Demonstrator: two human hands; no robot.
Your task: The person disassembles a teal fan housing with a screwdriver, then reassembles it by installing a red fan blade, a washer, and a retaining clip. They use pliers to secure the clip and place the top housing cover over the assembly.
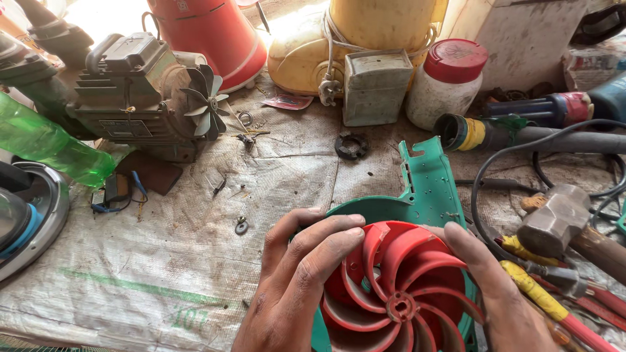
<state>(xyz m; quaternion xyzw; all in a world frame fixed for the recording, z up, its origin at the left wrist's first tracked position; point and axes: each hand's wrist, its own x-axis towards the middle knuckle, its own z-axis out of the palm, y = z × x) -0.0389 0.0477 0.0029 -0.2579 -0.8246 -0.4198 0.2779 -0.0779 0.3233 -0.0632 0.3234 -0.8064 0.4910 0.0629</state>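
Both hands grip red impeller (398,293) at 6 o'clock: left hand (297,287) fingers pressed on rim, right hand (505,300) thumb pinching opposite edge (green housing (427,189) beneath). White red-lidded jar (447,81) at 1 o'clock; small red packet (287,102) at 12.

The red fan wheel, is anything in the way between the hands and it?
No. Both hands are already on the red fan wheel: the left hand curls its fingers over the rim, and the right hand touches the other side. It sits in a green housing.
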